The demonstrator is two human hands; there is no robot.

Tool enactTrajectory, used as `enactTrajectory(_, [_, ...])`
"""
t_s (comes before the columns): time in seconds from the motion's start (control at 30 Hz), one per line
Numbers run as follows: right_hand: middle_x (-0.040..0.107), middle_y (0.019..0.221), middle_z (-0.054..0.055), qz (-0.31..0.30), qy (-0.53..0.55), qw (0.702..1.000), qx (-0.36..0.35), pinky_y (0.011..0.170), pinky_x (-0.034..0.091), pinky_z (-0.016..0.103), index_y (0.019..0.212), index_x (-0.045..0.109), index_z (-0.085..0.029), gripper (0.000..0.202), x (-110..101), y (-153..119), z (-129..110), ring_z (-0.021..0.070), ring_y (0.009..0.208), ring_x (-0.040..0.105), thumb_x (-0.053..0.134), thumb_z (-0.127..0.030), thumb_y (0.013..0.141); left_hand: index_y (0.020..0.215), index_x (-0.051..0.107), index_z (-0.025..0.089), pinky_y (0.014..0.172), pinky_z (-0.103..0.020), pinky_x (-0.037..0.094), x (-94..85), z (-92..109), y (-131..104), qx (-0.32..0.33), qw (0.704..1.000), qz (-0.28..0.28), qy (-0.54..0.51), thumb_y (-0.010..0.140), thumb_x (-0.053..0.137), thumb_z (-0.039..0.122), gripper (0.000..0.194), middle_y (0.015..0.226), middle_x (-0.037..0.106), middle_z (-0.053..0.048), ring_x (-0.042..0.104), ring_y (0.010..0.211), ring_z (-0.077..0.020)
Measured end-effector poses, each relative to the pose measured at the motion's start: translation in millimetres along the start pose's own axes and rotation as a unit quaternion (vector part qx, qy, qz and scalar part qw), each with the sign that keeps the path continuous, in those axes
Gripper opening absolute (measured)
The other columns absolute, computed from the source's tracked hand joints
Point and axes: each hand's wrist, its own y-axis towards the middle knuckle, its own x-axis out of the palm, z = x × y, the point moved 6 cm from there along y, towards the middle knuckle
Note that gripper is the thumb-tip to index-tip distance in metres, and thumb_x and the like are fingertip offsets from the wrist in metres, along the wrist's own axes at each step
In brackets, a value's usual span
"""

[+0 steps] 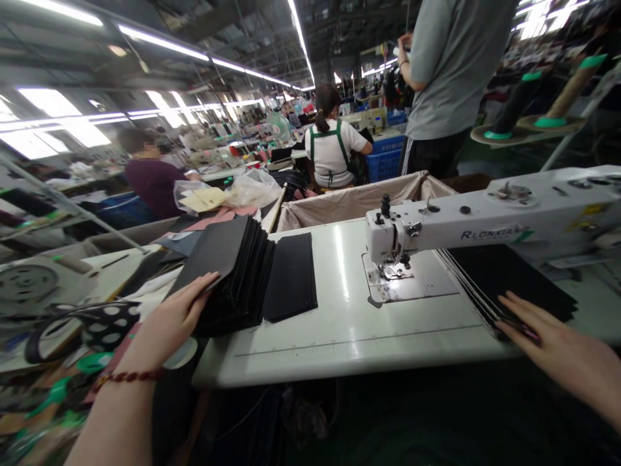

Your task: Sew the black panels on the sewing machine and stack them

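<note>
My left hand (187, 307) is at the near edge of a tall stack of black panels (213, 249), its fingers closed on the edge of the top panel. Beside that stack lies a lower pile of black panels (292, 275). Out to the right, my right hand (538, 333) rests on the near edge of another stack of black pieces with pale edges (509, 275). Its fingers close around a slim dark tool (526, 331) with a pinkish end, mostly hidden by the hand. Between the hands stands a white sewing machine (451, 223), its needle area over a metal plate.
The white table (339, 336) has a ruler line along its front. Behind it is a fabric-lined bin (349, 204). Thread cones (514, 107) stand at the right. A standing person (446, 71) and a seated person (332, 149) are beyond. Clutter fills the left side.
</note>
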Motion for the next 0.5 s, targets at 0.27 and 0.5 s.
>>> enactTrajectory(0.27, [0.066, 0.122, 0.003, -0.023, -0.144, 0.985, -0.091, 0.062, 0.052, 0.035, 0.121, 0.062, -0.029, 0.036, 0.6, 1.5, 15.8, 0.0267, 0.090, 0.069, 0.039, -0.036, 0.094, 0.139, 0.043, 0.037, 0.113, -0.049, 0.033, -21.3, 82.0, -27.4, 0.123, 0.976, 0.170, -0.060, 0.092, 0.054, 0.039, 0.048, 0.145, 0.046, 0.005, 0.046, 0.131, -0.0259])
enactTrajectory(0.5, [0.067, 0.096, 0.006, -0.123, 0.033, 0.972, -0.199, 0.068, 0.043, 0.028, 0.102, 0.061, -0.021, 0.024, -12.7, -22.9, -110.0, 0.0173, 0.078, 0.061, 0.047, -0.014, 0.085, 0.152, 0.013, 0.030, 0.080, -0.043, 0.056, 118.0, 240.9, -42.4, 0.040, 0.807, -0.205, -0.553, 0.100, 0.031, 0.044, 0.056, 0.107, 0.068, -0.009, 0.068, 0.086, -0.0208])
